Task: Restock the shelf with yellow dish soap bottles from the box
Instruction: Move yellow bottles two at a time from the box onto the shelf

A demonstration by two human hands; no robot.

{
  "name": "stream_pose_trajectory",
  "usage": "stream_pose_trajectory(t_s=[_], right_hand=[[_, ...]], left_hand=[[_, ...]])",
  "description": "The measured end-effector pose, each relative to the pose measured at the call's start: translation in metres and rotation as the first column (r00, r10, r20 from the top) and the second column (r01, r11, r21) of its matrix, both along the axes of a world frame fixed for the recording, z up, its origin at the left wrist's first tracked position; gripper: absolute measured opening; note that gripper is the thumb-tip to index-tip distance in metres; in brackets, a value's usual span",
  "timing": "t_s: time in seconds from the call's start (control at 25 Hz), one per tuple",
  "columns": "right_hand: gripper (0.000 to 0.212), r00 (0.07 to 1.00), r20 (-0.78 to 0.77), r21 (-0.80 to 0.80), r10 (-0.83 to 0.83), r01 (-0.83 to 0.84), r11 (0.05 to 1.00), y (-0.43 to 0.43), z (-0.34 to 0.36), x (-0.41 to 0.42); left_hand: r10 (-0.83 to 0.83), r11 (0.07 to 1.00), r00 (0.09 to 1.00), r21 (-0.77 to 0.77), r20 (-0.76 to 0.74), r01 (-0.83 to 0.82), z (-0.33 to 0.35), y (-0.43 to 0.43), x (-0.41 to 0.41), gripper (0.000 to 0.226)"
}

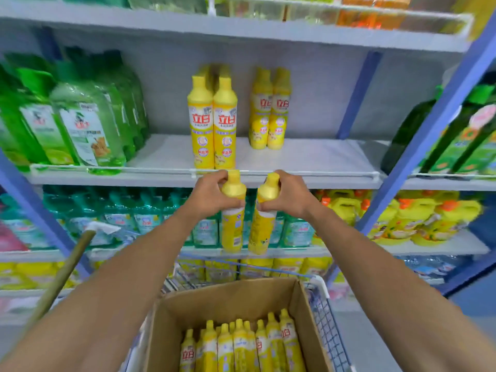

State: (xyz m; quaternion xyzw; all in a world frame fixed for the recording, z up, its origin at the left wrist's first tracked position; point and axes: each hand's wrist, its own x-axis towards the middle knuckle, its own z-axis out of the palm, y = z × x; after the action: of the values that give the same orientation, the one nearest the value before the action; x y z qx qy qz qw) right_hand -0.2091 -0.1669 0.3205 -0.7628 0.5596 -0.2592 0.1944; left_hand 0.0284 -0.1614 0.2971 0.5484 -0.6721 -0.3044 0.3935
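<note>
My left hand [212,193] grips the neck of one yellow dish soap bottle [233,229], and my right hand [288,193] grips another yellow bottle [261,232]. Both bottles hang upright just below the front rail of the grey middle shelf [308,157]. On that shelf stand two yellow bottles at the front [212,124] with more behind them, and a pair further back [269,111]. Below my arms, an open cardboard box [228,299] holds several yellow bottles [241,347] standing upright.
Large green detergent jugs [72,122] fill the shelf's left side; dark green bottles [456,130] stand beyond a blue upright [429,135] at right. The box rests in a wire cart [330,326]. A wooden pole [64,269] leans at left. Teal and yellow products line the lower shelves.
</note>
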Motion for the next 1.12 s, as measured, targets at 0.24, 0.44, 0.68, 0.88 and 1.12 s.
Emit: stream_pose_trajectory(t_s=[0.24, 0.44, 0.68, 0.88, 1.12], right_hand=[[0.05, 0.997, 0.075, -0.2, 0.017, -0.002, 0.98, -0.024, 0.11, -0.025], [0.055, 0.993, 0.114, -0.34, 0.035, 0.005, 0.94, -0.056, 0.17, -0.047], [0.064, 0.983, 0.178, -0.33, 0.048, 0.014, 0.944, -0.107, 0.16, -0.058], [0.066, 0.959, 0.268, -0.205, 0.094, -0.039, 0.978, -0.138, 0.115, -0.062], [0.067, 0.791, 0.61, -0.066, 0.047, -0.009, 0.998, -0.14, 0.059, -0.059]], left_hand=[[-0.057, 0.981, 0.998, -0.186, 0.016, 0.059, 0.117, -0.026, -0.041, 0.041], [-0.002, 0.953, 1.0, -0.302, 0.006, 0.004, 0.166, -0.068, -0.067, 0.05], [0.165, 0.952, 0.986, -0.26, 0.005, -0.158, 0.159, -0.101, -0.096, 0.053], [0.216, 0.944, 0.976, -0.26, 0.016, -0.204, 0.137, -0.115, -0.108, 0.056], [0.036, 0.99, 0.975, -0.127, -0.221, -0.065, 0.102, -0.117, -0.096, 0.065]])
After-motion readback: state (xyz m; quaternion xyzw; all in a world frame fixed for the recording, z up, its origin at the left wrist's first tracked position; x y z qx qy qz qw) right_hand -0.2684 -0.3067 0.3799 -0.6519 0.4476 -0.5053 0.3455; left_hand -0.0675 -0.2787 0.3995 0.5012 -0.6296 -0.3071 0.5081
